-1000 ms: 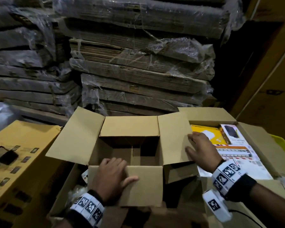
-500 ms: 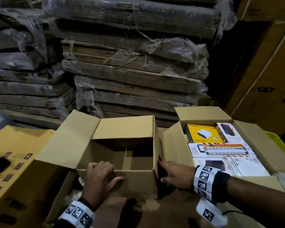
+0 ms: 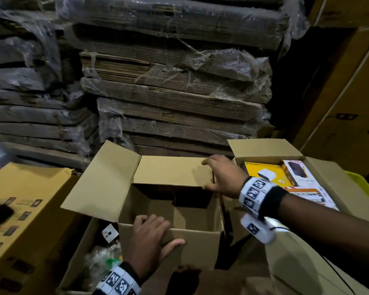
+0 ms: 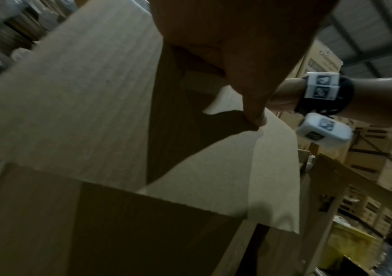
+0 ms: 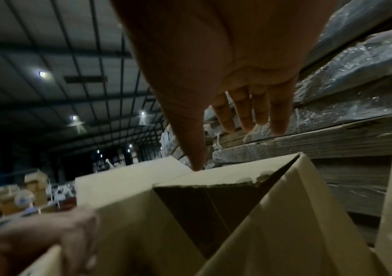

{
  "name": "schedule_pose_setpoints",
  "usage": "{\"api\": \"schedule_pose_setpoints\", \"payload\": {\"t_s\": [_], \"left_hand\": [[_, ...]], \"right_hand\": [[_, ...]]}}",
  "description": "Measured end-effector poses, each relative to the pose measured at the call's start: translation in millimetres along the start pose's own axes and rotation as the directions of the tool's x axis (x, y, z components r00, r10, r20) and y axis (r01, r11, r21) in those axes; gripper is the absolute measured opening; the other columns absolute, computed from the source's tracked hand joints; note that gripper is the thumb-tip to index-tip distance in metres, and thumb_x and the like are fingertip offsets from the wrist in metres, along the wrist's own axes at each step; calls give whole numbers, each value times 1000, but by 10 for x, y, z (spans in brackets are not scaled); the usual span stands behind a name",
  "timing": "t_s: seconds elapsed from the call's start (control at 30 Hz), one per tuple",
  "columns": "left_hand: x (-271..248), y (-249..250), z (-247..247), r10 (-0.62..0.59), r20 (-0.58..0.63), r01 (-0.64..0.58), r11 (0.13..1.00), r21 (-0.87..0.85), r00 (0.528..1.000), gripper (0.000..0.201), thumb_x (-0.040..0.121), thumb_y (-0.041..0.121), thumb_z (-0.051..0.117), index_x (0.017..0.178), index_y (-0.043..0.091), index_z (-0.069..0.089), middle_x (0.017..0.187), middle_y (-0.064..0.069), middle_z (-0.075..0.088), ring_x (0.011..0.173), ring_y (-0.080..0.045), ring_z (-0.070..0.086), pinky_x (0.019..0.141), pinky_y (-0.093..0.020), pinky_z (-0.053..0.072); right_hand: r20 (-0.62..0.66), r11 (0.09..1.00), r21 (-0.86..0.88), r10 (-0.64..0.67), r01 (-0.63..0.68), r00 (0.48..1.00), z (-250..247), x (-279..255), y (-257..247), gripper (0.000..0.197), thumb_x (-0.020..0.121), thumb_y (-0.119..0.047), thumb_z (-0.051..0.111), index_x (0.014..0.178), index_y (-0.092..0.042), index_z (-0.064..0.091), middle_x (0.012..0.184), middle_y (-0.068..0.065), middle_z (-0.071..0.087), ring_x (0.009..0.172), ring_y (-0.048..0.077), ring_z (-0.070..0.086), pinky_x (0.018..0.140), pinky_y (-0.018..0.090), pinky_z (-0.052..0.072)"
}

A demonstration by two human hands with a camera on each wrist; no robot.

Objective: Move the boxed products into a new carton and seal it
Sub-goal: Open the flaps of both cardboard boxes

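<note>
Right hand (image 3: 223, 176): fingers extended, thumb under; fingertips rest over the top edge of the far flap (image 3: 172, 171) at its right corner, thumb at the flap's hinge line. Reads as a loose pinch on that corner, though the right wrist view shows the fingers (image 5: 256, 114) nearly straight, so the grasp is light at most.

Left hand (image 3: 148, 241): palm flat on the near wall of the new carton (image 3: 192, 243), fingers hooked over the rim into the opening, thumb splayed along the outer face. It steadies the carton; nothing else is held.

New carton: empty, upright, mouth up, directly in front. Left flap (image 3: 100, 182) stands out and up to the left. Far flap leans back. The right flap looks folded down outside the right wall; cannot confirm from the head view.

Key relation: the boxed products (image 3: 264, 173) lie in the source carton (image 3: 328, 188), immediately right of the new carton, walls nearly touching. They lie just beyond and right of the right hand's knuckles. Right hand is much the nearer; left hand is across the empty carton from them. Products lie flat, printed faces up, long sides running roughly left to right.

Judgement: flaps are being set open; loading not yet begun. Next reach is short, rightward.

In the way: the source carton's far flap stands up behind the products; its left wall sits between the two cavities, so each box must be lifted over it.

Around: wrapped flat cardboard stacks (image 3: 175, 92) behind; a yellow printed box (image 3: 24, 209) at left.
</note>
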State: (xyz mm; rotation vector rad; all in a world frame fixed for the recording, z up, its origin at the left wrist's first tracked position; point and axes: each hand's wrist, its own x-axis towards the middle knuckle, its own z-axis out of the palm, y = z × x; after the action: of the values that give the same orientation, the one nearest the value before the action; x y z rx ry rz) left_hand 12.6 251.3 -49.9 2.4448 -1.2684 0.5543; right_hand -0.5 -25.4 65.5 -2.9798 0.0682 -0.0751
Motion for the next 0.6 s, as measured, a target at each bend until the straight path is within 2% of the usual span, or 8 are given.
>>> {"api": "schedule_pose_setpoints", "payload": {"t_s": [0.07,0.1,0.2,0.27,0.37,0.47,0.53,0.6], "left_hand": [[13,50,9,7,-12,-7,1000,-5,1000,46,83,74,55,76,29,57,77,14,55,76,-13,54,76,-35,36],[18,70,9,4,-17,-4,1000,-10,1000,46,83,74,55,75,28,58,77,13,55,76,-14,55,76,-35,37],[30,73,-19,-14,-21,13,1000,-12,1000,47,84,74,54,76,28,60,77,12,57,75,-15,56,74,-35,37],[42,54,-35,-10,-8,10,1000,-7,1000,47,84,74,53,77,29,61,76,12,58,74,-14,55,72,-34,35],[44,32,-33,3,22,-3,1000,3,1000,48,87,75,49,74,30,61,75,12,58,71,-13,54,69,-31,32],[40,22,-31,4,40,-5,1000,13,999,50,87,75,46,73,30,61,73,13,58,70,-12,54,68,-30,32],[54,9,-34,-4,47,3,1000,11,999,50,87,76,46,73,30,62,74,14,59,70,-10,54,69,-29,33],[70,8,-29,8,35,-8,1000,2,999,49,87,75,48,73,30,61,73,14,58,71,-10,53,70,-29,33]], "right_hand": [[79,993,-116,-3,12,997,124,169,-11,83,73,-46,75,140,-13,39,145,8,35,135,26,30,110,37,34],[117,986,-167,14,6,993,189,231,0,81,72,-44,75,138,-14,40,143,9,37,133,29,33,106,42,39],[180,975,-224,26,15,983,274,344,28,53,76,-35,68,121,-15,50,121,10,52,113,32,51,88,45,50],[152,991,-133,40,-20,988,220,375,72,42,80,-32,63,118,-17,53,116,9,59,108,33,57,86,40,50],[-66,979,164,136,-124,989,27,473,179,27,89,-27,57,115,-22,50,107,8,67,98,31,63,79,36,49],[-304,913,357,315,-199,899,-118,653,262,25,89,-24,64,102,-21,42,93,3,61,82,23,59,71,35,49],[-409,904,377,356,-200,840,-139,809,290,29,87,-20,68,105,-19,45,104,4,57,88,25,59,74,39,51],[-474,914,355,357,-197,805,-95,931,344,38,86,-13,68,118,-17,48,121,8,48,94,29,60,76,40,54]]}}
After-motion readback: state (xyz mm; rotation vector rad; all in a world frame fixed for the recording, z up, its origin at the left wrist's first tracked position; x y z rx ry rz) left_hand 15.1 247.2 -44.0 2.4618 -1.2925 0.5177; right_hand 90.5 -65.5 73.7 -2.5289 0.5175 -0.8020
